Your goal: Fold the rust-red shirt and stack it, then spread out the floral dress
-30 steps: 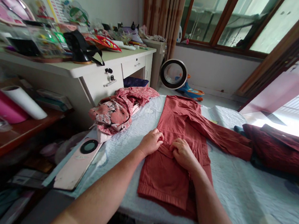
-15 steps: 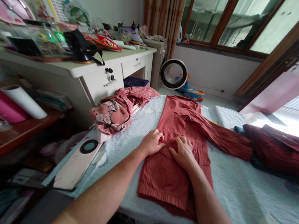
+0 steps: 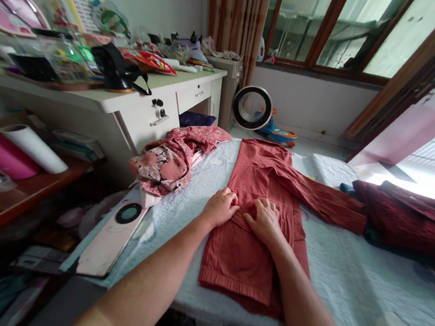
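Observation:
A rust-red long-sleeved shirt (image 3: 238, 258) lies partly folded on the pale blue quilted cover (image 3: 346, 270). One of its sleeves (image 3: 326, 198) stretches out to the right. At the shirt's left edge, about halfway down, my left hand (image 3: 221, 206) has its fingers curled closed on the cloth. A short way to the right, my right hand (image 3: 267, 220) grips the same shirt with bent fingers, and the fabric wrinkles between the two hands. My fingertips are partly hidden in the folds.
Left of the shirt lies a crumpled pink floral garment (image 3: 166, 165), beside a pinkish board with a dark ring (image 3: 104, 239). Folded dark red clothes (image 3: 409, 219) are stacked at the right. A cluttered white desk (image 3: 130, 107) and a low reddish shelf (image 3: 68, 176) border the left side.
My right hand has shifted very slightly left on the shirt. My left hand and the shirt look almost the same.

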The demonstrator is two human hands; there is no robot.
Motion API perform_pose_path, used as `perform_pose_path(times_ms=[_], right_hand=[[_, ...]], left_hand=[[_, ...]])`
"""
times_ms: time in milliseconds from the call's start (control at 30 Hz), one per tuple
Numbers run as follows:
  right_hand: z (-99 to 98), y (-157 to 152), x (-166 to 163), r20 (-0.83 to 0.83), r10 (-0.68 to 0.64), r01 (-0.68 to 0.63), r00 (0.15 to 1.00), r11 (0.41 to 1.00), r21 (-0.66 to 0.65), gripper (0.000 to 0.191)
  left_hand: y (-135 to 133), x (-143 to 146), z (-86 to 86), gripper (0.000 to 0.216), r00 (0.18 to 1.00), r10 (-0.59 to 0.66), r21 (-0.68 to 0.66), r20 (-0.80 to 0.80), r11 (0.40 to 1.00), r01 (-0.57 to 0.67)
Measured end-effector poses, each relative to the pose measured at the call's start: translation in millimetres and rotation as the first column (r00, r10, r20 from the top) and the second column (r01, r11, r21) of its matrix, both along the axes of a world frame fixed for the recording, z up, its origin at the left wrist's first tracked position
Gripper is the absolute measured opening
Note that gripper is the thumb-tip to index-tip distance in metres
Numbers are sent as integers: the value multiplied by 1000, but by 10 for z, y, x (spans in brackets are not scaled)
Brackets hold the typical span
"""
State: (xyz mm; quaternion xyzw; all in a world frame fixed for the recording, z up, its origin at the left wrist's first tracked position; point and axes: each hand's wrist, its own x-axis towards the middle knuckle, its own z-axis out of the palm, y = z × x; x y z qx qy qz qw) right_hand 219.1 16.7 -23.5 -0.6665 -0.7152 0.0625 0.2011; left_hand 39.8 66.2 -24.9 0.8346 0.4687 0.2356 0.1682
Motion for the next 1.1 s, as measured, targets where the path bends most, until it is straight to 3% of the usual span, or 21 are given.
perform_pose_path(times_ms=[267,500,800,1100], right_hand=[[55,-19,4,13,13,-12,1000,996,-86,24],[102,-46,62,3,58,-57,998,994,-98,43],[166,-39,124,-38,115,-120,993,970,-213,63],[144,-28,115,3,87,-84,996,968,-237,59]], left_hand=[[14,-6,-32,10,1000,0,7,1,1000,0],[19,-6,-47,6,1000,0,13,0,1000,0],[3,-3,-5,7,1000,0,4,-3,1000,0],[-19,13,-9,7,998,14,60,-54,998,-10]])
